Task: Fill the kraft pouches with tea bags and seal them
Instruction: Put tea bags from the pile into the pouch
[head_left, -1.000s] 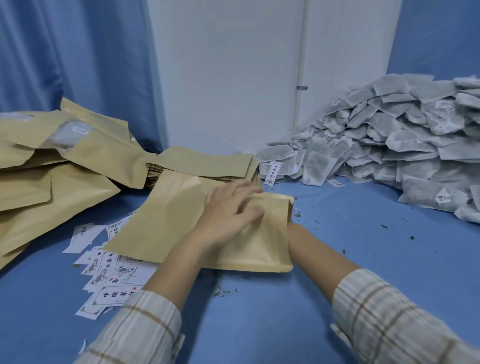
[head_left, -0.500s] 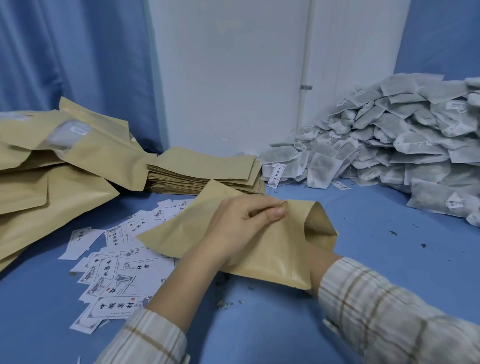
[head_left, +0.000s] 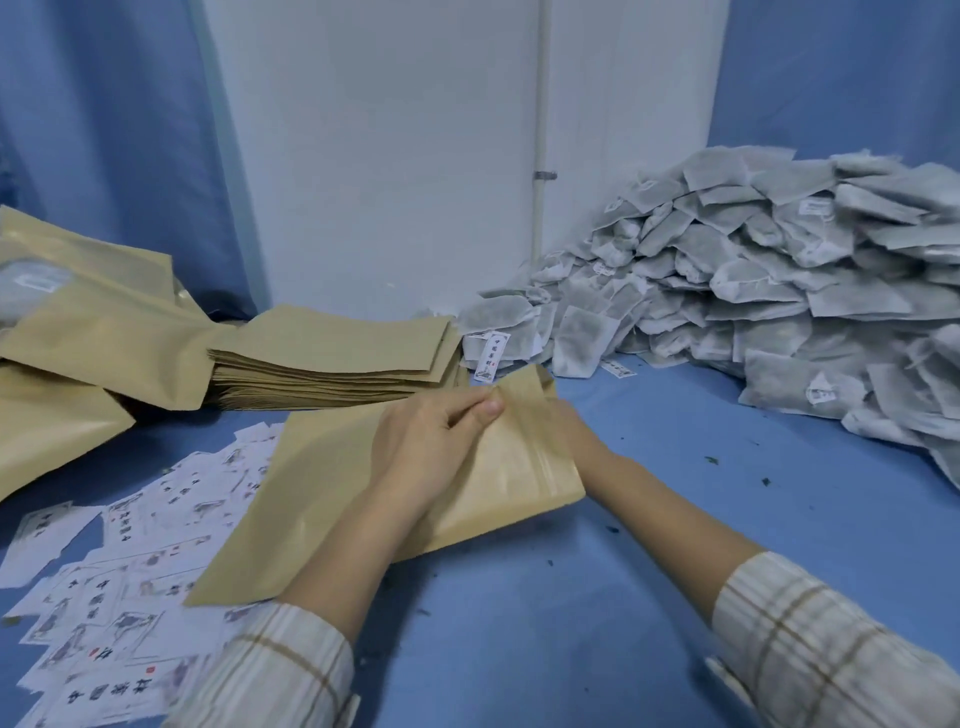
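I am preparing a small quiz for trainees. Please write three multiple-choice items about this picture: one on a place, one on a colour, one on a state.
1. Where is the heap of tea bags?
A. far right, by the wall
B. near left corner
C. on the stack of flat pouches

2. What colour is the table cover?
A. green
B. blue
C. red

3. What is the left hand doing?
A. lying flat on the printed labels
B. lifting a tea bag
C. gripping the kraft pouch near its mouth

Answers:
1 A, the grey bags pile up at the right, against the wall and curtain.
2 B, the bare cloth around the pouch is blue.
3 C, its fingers and thumb curl round the pouch's upper edge, while the right hand is mostly hidden behind the pouch.
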